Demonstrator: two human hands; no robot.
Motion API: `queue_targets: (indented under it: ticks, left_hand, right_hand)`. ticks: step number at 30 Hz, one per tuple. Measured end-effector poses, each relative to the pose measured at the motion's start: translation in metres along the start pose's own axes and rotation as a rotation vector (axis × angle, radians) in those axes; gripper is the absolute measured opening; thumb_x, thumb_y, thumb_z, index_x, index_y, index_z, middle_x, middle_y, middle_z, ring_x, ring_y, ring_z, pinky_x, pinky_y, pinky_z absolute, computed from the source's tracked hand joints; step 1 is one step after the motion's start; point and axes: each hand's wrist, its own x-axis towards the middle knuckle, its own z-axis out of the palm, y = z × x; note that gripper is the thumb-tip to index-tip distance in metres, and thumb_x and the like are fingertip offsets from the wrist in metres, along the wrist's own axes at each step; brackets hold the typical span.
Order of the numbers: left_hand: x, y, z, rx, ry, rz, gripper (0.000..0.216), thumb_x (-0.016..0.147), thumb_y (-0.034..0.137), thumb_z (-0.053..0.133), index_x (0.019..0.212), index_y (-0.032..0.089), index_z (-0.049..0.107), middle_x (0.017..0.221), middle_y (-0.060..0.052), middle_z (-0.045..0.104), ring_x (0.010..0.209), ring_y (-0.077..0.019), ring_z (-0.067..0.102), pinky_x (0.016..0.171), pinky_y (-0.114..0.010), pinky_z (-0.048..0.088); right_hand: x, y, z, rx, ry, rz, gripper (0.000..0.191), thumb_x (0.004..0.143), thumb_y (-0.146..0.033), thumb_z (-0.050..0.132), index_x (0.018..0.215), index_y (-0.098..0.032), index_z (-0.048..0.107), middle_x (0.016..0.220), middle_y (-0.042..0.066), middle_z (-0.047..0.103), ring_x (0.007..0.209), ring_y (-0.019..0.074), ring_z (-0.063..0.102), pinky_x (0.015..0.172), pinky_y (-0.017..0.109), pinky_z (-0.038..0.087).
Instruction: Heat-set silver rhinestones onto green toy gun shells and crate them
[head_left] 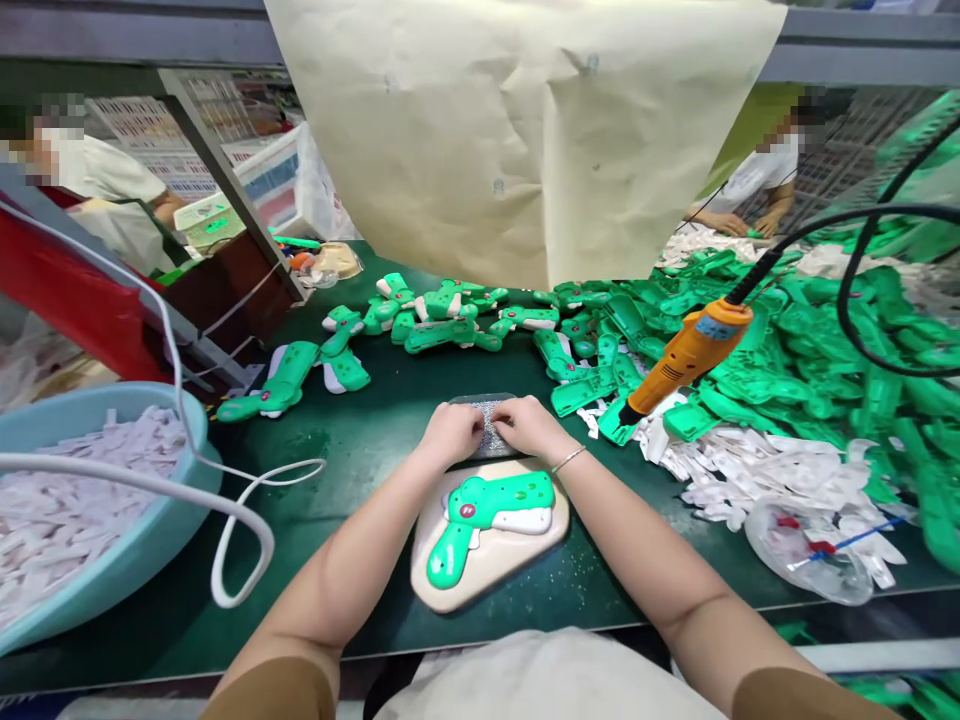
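Observation:
My left hand (450,432) and my right hand (529,424) meet over a small grey tray of tiny screws (487,410) in the middle of the green table. The fingers of both hands are curled and pinched down into the screws; what they hold is too small to make out. Just in front of the hands, a green and white toy gun (487,515) lies flat in a beige jig (525,550).
An orange electric screwdriver (686,360) hangs on a black cable at right. Assembled toy guns (450,320) and green shells (810,370) pile behind and right. A blue basin of white parts (112,570) stands left. White parts (735,470) lie right. Two other people sit beyond.

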Motion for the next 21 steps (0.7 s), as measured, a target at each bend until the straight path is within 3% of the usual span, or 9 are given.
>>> queue_targets:
  ticks: [6, 10, 13, 17, 21]
  left_hand:
    - [0.006, 0.000, 0.002, -0.131, 0.066, -0.025, 0.012, 0.072, 0.012, 0.065, 0.071, 0.021, 0.074, 0.079, -0.006, 0.076, 0.082, -0.0249, 0.069, 0.074, -0.031, 0.047]
    - [-0.003, -0.003, -0.004, -0.272, 0.118, -0.044, 0.017, 0.074, 0.011, 0.064, 0.079, 0.020, 0.077, 0.085, -0.004, 0.078, 0.087, -0.0224, 0.071, 0.078, -0.028, 0.051]
    - [-0.020, -0.002, -0.006, -0.396, 0.122, -0.045, 0.016, 0.079, 0.017, 0.065, 0.086, 0.018, 0.079, 0.089, -0.005, 0.079, 0.086, -0.0216, 0.072, 0.077, -0.028, 0.054]
    - [-0.045, 0.009, 0.000, -0.654, 0.030, -0.038, 0.010, 0.078, 0.023, 0.072, 0.083, 0.018, 0.079, 0.080, -0.004, 0.078, 0.075, -0.0202, 0.071, 0.068, -0.028, 0.055]
    - [-0.059, 0.023, 0.011, -0.528, 0.065, 0.109, 0.008, 0.081, 0.019, 0.071, 0.078, 0.019, 0.079, 0.083, -0.004, 0.077, 0.080, -0.0195, 0.070, 0.076, -0.029, 0.054]
  right_hand:
    - [-0.018, 0.020, -0.001, 0.371, 0.201, 0.079, 0.020, 0.080, -0.011, 0.060, 0.084, -0.018, 0.078, 0.091, 0.007, 0.079, 0.086, 0.0207, 0.072, 0.081, 0.031, 0.055]
    - [-0.060, 0.032, 0.001, 0.532, 0.190, 0.132, 0.010, 0.077, -0.022, 0.067, 0.079, -0.018, 0.076, 0.079, 0.005, 0.077, 0.075, 0.0193, 0.071, 0.072, 0.030, 0.057]
    - [-0.088, 0.037, 0.007, 0.551, 0.183, 0.125, 0.009, 0.078, -0.023, 0.067, 0.076, -0.019, 0.075, 0.083, 0.006, 0.078, 0.081, 0.0206, 0.071, 0.077, 0.033, 0.057]
    - [-0.101, 0.039, 0.014, 0.492, 0.232, 0.059, 0.013, 0.082, -0.018, 0.061, 0.075, -0.018, 0.073, 0.092, 0.009, 0.078, 0.090, 0.0214, 0.072, 0.085, 0.036, 0.057]
    - [-0.105, 0.040, 0.018, 0.389, 0.272, -0.030, 0.017, 0.085, -0.015, 0.059, 0.078, -0.019, 0.075, 0.094, 0.009, 0.078, 0.092, 0.0216, 0.073, 0.089, 0.037, 0.058]
